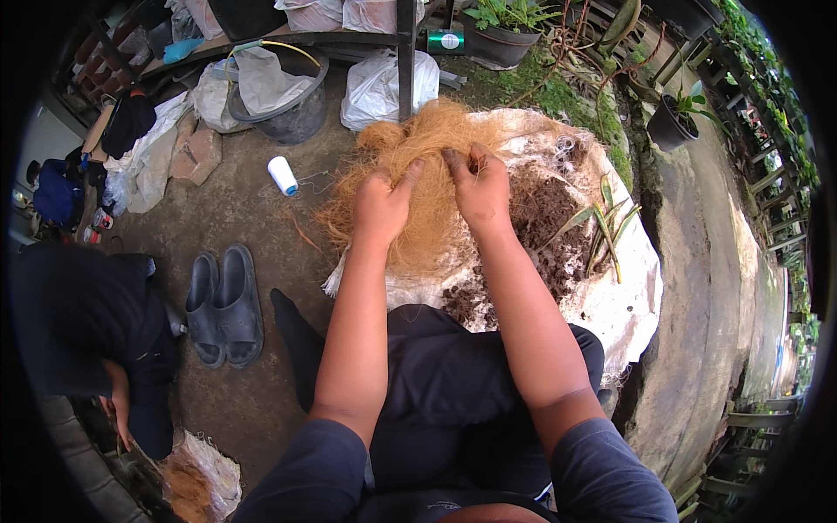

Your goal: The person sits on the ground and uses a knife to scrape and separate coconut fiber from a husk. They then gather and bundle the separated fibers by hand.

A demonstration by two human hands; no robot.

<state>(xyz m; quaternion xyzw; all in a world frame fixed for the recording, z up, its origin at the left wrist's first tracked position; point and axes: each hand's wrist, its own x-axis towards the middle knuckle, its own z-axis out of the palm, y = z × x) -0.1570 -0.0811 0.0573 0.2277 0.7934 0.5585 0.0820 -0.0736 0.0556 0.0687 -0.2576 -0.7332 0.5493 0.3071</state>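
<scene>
A loose heap of golden-brown coconut fibre lies at the far left part of a spread white woven sack. My left hand grips strands of the fibre, thumb pointing up and away from me. Just to its right, my right hand pinches fibre between thumb and fingers. Between the two hands the strands form a tangled mat. Dark crumbly soil covers the sack to the right of my right hand. Several cut green leaves with pale edges rest beside the soil.
A white thread spool lies on the floor at left, near black slides. Behind stand a black bucket, a white plastic bag and a metal post. Another person crouches at left. Potted plants stand beyond.
</scene>
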